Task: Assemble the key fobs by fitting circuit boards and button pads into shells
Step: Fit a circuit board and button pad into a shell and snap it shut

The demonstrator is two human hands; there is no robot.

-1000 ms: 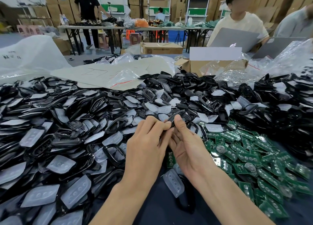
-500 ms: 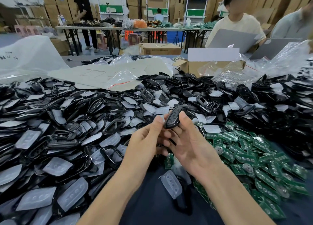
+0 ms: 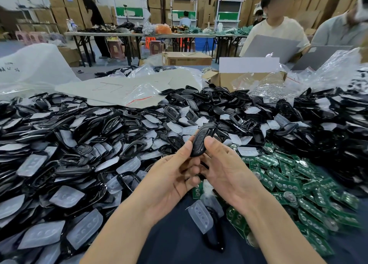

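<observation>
The slim black plastic key fob [image 3: 203,139] has come up from between the pressed-together hands and now stands tilted with its button face showing, above the near middle of the dark surface [image 3: 179,244]. Its shell looks closed, so this unit seems finished and under check. The left hand [image 3: 171,176] and right hand [image 3: 225,172] both grasp its lower end, thumbs in front, fingers [image 3: 190,164] curled behind. Green circuit boards [image 3: 288,176] lie heaped at right.

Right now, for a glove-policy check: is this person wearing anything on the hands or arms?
No. The left hand and right hand are ungloved, with no rings or watch visible; both forearms are bare, no sleeve in view.
</observation>
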